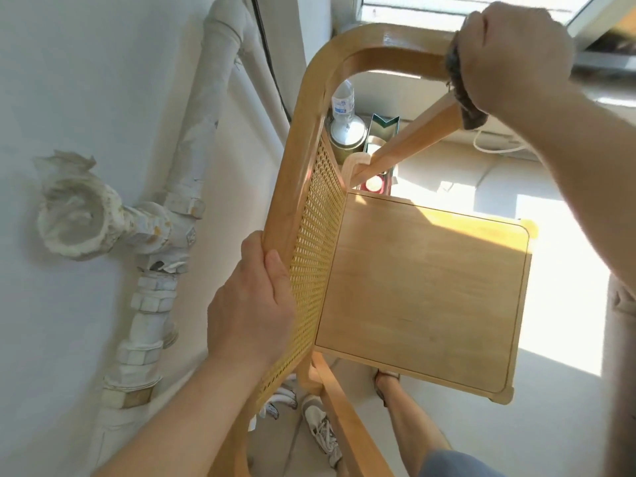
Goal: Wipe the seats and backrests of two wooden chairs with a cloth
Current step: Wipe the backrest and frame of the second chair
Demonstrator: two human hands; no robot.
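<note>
The left hand [251, 304] grips the top edge of the cane backrest [320, 253] while the right hand [512, 53] clamps the dark cloth [463, 98] round the curved arm rail [371, 39], so the wiping looks mid-course: the bare seat [423, 294] gives no sign either way, and no second chair is plainly in view.

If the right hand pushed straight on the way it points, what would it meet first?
The right hand grips the cloth against the chair's curved rail, so that rail comes first; beyond it depth is unclear.

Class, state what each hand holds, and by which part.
The left hand grips the chair by its backrest's rim; the right hand holds a dark cloth, bunched, against the curved rail.
</note>
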